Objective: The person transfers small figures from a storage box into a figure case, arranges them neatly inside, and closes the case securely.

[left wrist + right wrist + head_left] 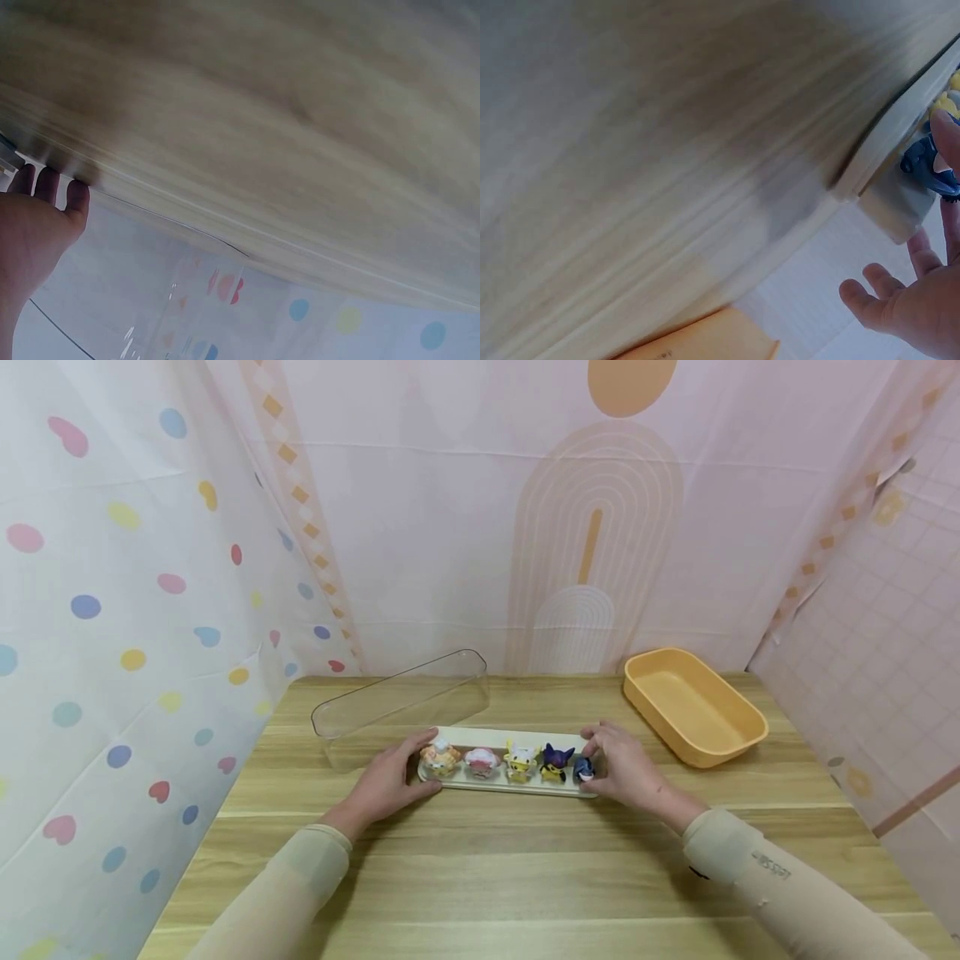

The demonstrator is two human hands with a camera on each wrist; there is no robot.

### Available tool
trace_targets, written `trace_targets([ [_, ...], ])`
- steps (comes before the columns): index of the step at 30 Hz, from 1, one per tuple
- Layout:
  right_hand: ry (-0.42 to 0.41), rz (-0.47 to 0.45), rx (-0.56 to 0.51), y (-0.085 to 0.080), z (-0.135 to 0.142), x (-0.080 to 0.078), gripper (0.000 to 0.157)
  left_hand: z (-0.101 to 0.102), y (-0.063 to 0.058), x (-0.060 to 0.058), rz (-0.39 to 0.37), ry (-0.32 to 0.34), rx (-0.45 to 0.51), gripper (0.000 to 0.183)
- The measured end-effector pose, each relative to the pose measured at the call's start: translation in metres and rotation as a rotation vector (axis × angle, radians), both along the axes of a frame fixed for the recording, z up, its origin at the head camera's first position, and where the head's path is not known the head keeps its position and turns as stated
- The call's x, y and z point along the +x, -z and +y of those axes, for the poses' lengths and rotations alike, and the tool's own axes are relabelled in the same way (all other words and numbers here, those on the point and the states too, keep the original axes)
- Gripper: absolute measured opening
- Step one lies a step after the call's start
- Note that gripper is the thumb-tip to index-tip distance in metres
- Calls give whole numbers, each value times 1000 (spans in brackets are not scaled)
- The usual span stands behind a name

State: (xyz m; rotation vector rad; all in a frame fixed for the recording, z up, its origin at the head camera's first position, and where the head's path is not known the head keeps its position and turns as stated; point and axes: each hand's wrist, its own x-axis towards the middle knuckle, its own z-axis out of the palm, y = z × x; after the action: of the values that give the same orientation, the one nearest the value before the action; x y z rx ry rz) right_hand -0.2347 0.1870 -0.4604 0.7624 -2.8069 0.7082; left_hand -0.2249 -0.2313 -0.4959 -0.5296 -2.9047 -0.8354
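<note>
A long cream-white display base (510, 736) lies on the table with several small figurines in a row. From left to right they are an orange-and-white figurine (441, 760), a pink-and-white one (482, 763), a yellow one with a white top (519, 765), a purple-and-yellow one (556, 763) and a dark blue one (582, 770). My left hand (386, 781) grips the base's left end, thumb in front and fingers behind. At the other end my right hand (630, 768) pinches the dark blue figurine; the right wrist view shows that figurine (921, 166) over the base.
Behind the base on the left, a clear plastic cover (405, 697) with a dark rim stands on the wooden table (495, 877). An orange-yellow tray (693, 702) sits at the back right. Patterned curtains (420, 527) hang behind and at both sides.
</note>
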Motion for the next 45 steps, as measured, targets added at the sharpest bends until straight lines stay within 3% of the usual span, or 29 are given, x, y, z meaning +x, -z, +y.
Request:
trace_targets([
  [12, 3, 73, 54, 7, 2, 1, 53, 0, -2, -1, -4, -4, 0, 91],
  [30, -7, 2, 52, 3, 3, 3, 61, 2, -3, 1, -15, -4, 4, 90],
  [40, -14, 24, 28, 0, 6, 3, 69, 2, -6, 3, -64, -14, -7, 92],
  [45, -7, 6, 4, -3, 7, 3, 73, -1, -8, 4, -66, 1, 39, 98],
])
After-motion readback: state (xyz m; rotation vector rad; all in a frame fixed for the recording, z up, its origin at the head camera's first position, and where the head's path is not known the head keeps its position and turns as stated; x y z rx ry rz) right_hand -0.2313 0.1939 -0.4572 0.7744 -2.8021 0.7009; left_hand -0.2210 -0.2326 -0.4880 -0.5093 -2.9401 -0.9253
